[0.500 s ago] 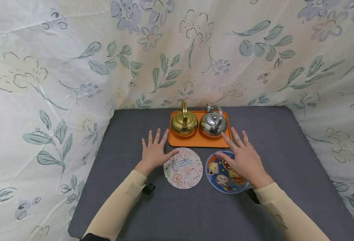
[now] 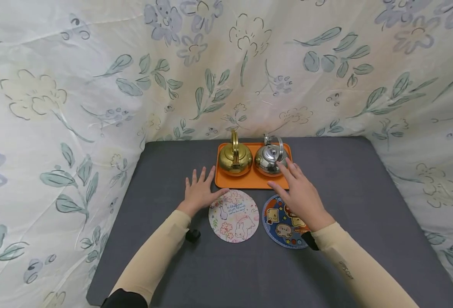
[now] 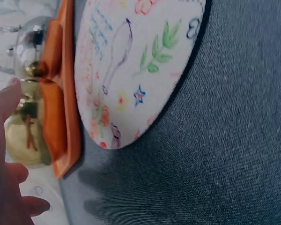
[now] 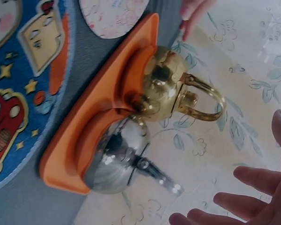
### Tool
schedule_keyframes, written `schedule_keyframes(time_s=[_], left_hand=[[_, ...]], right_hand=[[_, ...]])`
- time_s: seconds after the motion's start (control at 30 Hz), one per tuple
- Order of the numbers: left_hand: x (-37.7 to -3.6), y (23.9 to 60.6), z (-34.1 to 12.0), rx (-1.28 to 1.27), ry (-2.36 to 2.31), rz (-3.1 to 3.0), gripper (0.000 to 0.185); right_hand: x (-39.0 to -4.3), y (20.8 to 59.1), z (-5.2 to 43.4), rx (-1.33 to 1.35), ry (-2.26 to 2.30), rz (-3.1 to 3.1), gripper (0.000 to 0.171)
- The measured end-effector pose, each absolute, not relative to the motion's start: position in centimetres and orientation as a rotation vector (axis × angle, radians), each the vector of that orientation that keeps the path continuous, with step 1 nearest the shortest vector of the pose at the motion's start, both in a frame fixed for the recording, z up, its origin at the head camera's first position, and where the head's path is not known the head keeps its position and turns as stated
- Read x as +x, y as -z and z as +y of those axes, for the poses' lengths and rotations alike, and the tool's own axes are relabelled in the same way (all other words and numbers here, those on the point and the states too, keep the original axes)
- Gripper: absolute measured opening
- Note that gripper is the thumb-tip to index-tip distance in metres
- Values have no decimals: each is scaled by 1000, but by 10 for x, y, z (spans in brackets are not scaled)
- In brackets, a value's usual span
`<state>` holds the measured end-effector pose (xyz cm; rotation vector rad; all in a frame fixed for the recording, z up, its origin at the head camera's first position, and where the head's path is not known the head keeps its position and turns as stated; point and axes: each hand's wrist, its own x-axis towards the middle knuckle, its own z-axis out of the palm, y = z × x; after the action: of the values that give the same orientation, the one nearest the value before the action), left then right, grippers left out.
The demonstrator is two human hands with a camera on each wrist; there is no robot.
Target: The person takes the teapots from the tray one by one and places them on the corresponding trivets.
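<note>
An orange tray (image 2: 249,180) at the back of the grey table holds a gold kettle (image 2: 235,159) on the left and a silver kettle (image 2: 269,160) on the right. In front lie a white drawn-on round mat (image 2: 234,216) and a blue cartoon round mat (image 2: 282,223). My left hand (image 2: 200,188) is open with spread fingers on the table, its thumb at the white mat's edge. My right hand (image 2: 295,186) is open above the blue mat, fingers reaching to the silver kettle's right side. The right wrist view shows both kettles (image 4: 166,91) (image 4: 114,157) with my fingers (image 4: 239,206) held apart from them.
Floral cloth (image 2: 95,85) hangs behind and drapes both sides of the grey table (image 2: 164,162). The table's front edge runs along the bottom left. The left wrist view shows the white mat (image 3: 131,65) next to the tray rim (image 3: 68,117).
My right hand has moved forward off the blue mat toward the silver kettle. The left hand has barely shifted.
</note>
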<state>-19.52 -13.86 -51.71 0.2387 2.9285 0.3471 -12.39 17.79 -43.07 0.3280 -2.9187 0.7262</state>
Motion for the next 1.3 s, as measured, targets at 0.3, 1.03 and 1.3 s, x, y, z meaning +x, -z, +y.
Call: schedule_keyframes(time_s=[0.3, 1.03, 1.3], left_hand=[[-211, 521, -137, 216, -380, 2853, 103], [-216, 540, -137, 165, -365, 2821, 76], [-216, 542, -136, 136, -344, 2824, 74]], right_hand=[[-140, 420, 161, 377, -755, -2851, 74], [-160, 410, 134, 394, -860, -2800, 71], [-166, 410, 123, 418, -850, -2785, 74]])
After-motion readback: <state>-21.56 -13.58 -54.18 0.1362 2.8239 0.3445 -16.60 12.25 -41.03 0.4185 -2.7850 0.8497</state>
